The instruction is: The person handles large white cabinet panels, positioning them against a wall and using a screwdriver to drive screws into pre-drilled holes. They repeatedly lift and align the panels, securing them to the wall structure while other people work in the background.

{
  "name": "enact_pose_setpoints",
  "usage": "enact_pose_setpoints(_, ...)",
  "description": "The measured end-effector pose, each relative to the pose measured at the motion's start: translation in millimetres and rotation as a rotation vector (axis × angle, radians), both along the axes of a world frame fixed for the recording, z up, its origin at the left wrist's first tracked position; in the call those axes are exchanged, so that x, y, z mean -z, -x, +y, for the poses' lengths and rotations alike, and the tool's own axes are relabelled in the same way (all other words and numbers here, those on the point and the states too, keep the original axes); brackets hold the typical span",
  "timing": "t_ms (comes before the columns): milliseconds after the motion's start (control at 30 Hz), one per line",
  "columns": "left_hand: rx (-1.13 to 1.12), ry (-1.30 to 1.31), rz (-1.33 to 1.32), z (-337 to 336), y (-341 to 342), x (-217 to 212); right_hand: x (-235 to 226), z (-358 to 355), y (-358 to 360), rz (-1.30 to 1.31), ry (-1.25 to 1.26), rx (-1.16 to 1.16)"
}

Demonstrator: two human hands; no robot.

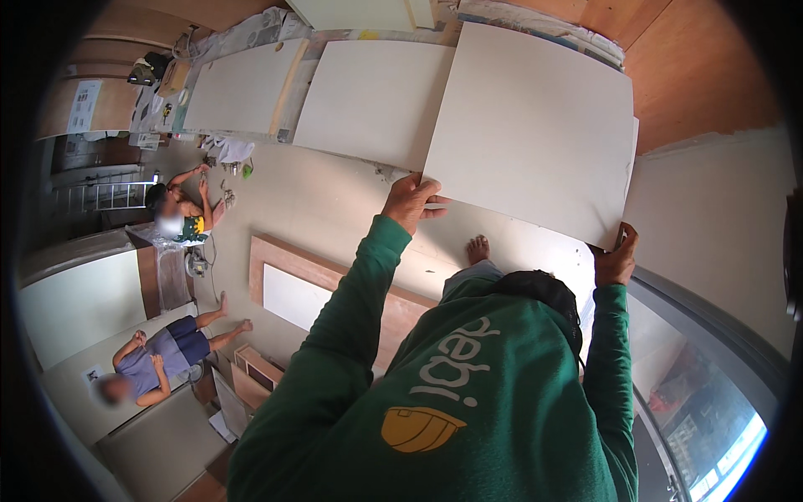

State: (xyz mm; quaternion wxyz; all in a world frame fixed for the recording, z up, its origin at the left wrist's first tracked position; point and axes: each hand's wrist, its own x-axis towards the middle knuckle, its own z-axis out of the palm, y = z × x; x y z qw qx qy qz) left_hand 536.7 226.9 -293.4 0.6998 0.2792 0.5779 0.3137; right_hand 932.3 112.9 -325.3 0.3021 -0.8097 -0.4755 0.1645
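Note:
A large white flat panel (pixel 535 125) lies in front of me, its near edge overhanging the bench. My left hand (pixel 412 202) is closed on its near left corner, thumb on top and fingers below. At the near right corner my right hand (pixel 616 256) grips the edge, with part of its fingers hidden by the panel. Another white panel (pixel 372 99) lies just left of the held one, which overlaps its right side. Both my forearms are in green sleeves.
Further left is a third pale panel (pixel 242 88) with a wooden strip. On the floor behind my left arm lies a wood-framed board (pixel 293 293). Two people sit at the left, one near a power tool (pixel 196 263). A glass sliding door (pixel 703 376) stands close at my right.

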Motion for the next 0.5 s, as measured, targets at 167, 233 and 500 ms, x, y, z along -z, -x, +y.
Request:
enact_pose_setpoints(167, -0.081, -0.04, 0.027, -2, -7, 12, -6, 2, 5, -0.053, 0.046, 0.009)
enact_pose_setpoints(233, -0.111, -0.058, 0.041, -4, -11, 15, 0, 1, 0, -0.038, 0.027, -0.003)
enact_pose_setpoints(500, -0.047, -0.01, -0.043, -2, 2, 17, 2, 3, -2, -0.058, 0.025, -0.008)
